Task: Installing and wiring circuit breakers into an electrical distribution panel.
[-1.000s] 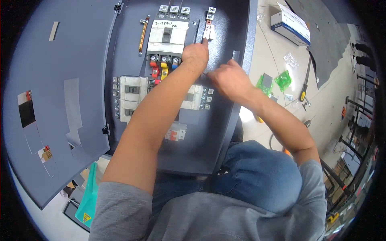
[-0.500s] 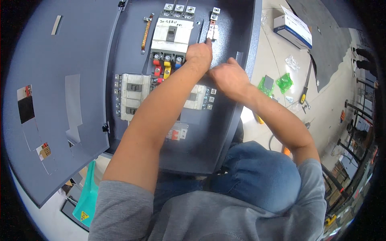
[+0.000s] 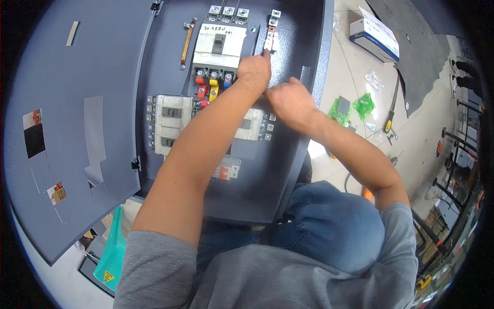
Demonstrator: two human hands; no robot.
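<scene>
A dark grey electrical cabinet (image 3: 303, 129) lies open on the floor under me. My left hand (image 3: 253, 71) rests at the lower right corner of the large white breaker (image 3: 219, 46), with a finger up against a small white terminal block (image 3: 271, 41). My right hand (image 3: 289, 99) sits just right of it, fingers curled over the panel; whether it holds anything is hidden. Red, yellow and blue terminals (image 3: 212, 87) sit under the breaker. Smaller white breakers (image 3: 170, 123) lie to the left, partly covered by my left forearm.
The cabinet door (image 3: 77, 113) lies swung open at left. On the floor to the right are green packets (image 3: 363, 105), a yellow-handled screwdriver (image 3: 390, 116) and a white and blue box (image 3: 374, 40). A green bag (image 3: 110, 257) lies at lower left. My bent knee in jeans (image 3: 329, 226) is below.
Both hands have stayed together at the upper right of the panel with only slight shifts; the view has moved a little.
</scene>
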